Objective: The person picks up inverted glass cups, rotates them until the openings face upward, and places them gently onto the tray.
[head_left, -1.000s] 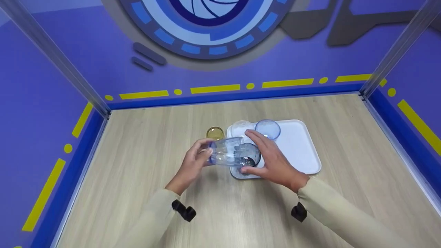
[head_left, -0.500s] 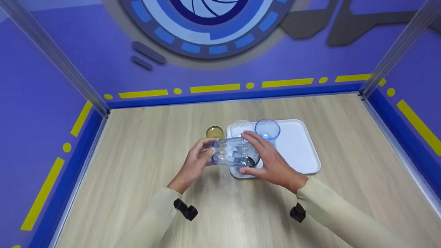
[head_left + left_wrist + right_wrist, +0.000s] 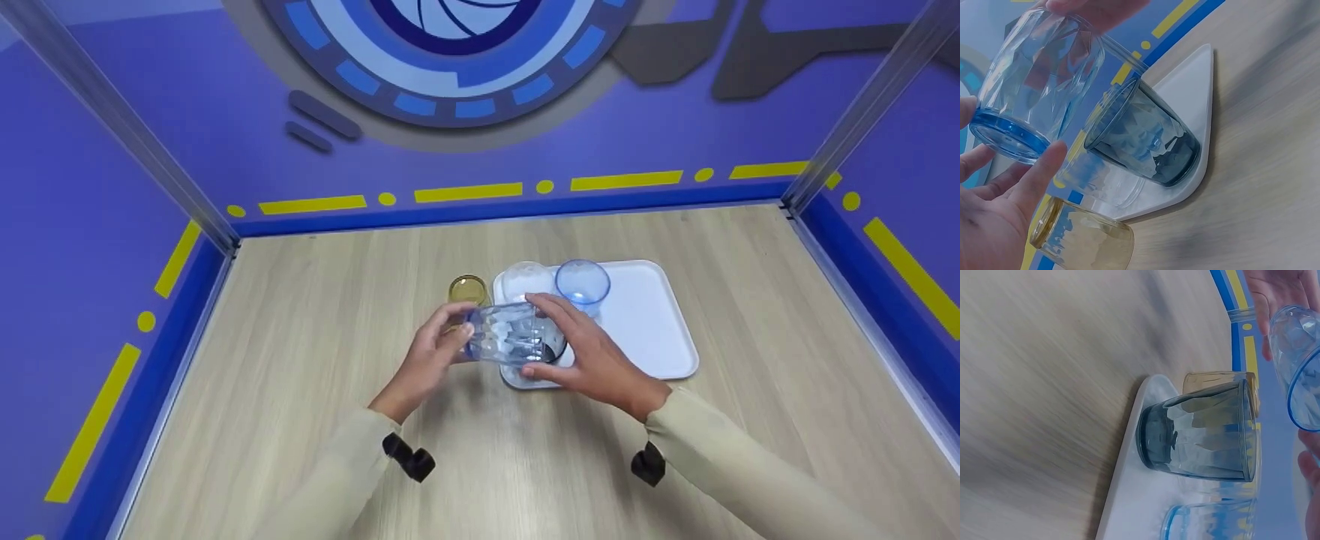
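Note:
A faceted blue-tinted drinking glass (image 3: 504, 334) is held on its side above the tray's left part, base to the left. My left hand (image 3: 424, 364) grips its blue base between thumb and fingers, also seen in the left wrist view. My right hand (image 3: 596, 360) spans the rim, thumb on the near side and fingers on the far side. Beneath it a smoky grey glass (image 3: 1145, 140) stands upright on the tray, partly hidden in the head view. An amber glass (image 3: 467, 289) stands left of the tray, seemingly upside down.
The white tray (image 3: 652, 337) lies on the wooden table (image 3: 315, 315). A clear glass (image 3: 525, 279) and a blue glass (image 3: 583, 281) stand along its far side. A patterned blue-purple wall (image 3: 420, 169) rises behind the table, with side walls left and right.
My left hand has moved slightly right with the drinking glass, bringing its rim in between my right thumb and fingers. The fingers of my right hand have drawn in a little.

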### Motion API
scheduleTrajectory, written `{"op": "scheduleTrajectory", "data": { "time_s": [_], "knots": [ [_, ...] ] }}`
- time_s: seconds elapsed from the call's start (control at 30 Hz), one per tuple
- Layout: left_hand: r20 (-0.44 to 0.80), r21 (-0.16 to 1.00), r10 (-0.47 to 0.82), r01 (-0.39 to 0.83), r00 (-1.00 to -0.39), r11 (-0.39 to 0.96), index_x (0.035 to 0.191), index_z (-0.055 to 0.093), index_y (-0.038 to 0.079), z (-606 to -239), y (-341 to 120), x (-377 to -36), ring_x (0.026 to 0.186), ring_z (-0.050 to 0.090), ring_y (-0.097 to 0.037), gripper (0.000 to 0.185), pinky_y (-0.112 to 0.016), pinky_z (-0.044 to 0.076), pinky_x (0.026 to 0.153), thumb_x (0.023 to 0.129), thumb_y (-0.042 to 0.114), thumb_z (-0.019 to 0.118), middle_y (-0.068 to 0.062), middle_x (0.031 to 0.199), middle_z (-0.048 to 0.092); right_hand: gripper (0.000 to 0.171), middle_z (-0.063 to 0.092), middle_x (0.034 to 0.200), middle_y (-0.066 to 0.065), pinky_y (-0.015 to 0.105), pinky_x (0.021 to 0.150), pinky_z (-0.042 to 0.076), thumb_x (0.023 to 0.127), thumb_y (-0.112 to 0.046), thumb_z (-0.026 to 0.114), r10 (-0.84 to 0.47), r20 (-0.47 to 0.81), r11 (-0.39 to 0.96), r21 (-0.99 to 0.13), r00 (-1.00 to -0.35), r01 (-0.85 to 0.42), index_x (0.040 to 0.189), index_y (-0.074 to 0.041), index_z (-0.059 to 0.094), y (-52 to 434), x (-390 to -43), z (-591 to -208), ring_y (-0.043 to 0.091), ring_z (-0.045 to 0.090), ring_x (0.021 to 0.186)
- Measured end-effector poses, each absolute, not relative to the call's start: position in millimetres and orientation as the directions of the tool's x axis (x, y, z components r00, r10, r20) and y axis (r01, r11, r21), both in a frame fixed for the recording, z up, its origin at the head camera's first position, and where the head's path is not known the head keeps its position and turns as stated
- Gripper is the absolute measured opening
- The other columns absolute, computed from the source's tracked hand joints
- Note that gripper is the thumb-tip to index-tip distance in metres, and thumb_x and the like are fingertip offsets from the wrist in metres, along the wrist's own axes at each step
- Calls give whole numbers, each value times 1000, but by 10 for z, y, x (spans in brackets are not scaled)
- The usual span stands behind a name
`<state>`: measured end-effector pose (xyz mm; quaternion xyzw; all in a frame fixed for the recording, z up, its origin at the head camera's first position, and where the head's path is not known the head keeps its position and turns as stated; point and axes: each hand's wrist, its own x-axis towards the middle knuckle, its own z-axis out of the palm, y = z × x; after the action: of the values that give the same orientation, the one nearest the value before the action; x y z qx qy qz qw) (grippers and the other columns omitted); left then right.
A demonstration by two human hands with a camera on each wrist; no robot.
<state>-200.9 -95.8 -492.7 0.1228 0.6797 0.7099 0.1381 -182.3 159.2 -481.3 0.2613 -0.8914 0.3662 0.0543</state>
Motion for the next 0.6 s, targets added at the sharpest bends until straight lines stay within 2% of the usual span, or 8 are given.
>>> {"op": "scheduleTrajectory", "data": {
  "time_s": [0.23,0.43,0.6],
  "knots": [
    [-1,998,365,-23,-931,-55,138,44,6,-4921,-933,-1998,110,60,-23,42,-41,57,88,100,22,52,-16,132,46,85,39,151,-9,51,111,39,77,-48,77,-397,253,614,-641,-882,-460,148,-42,30,1594,-1798,-4797,17,43,135],
    [-13,1000,362,-20,-932,-14,138,46,11,-4900,-911,-2012,115,57,-23,40,-39,57,89,101,27,49,-14,135,47,82,42,148,-7,46,110,42,78,-46,78,-388,302,611,-622,-871,-489,147,-34,35,1600,-1794,-4778,14,47,128],
    [-12,1000,363,-14,-932,-2,139,47,12,-4883,-896,-2037,118,55,-24,38,-39,57,90,103,26,44,-12,137,49,80,41,148,-7,44,108,44,79,-48,76,-384,336,597,-620,-860,-509,146,-32,36,1625,-1792,-4766,12,48,125]
  ]
}}
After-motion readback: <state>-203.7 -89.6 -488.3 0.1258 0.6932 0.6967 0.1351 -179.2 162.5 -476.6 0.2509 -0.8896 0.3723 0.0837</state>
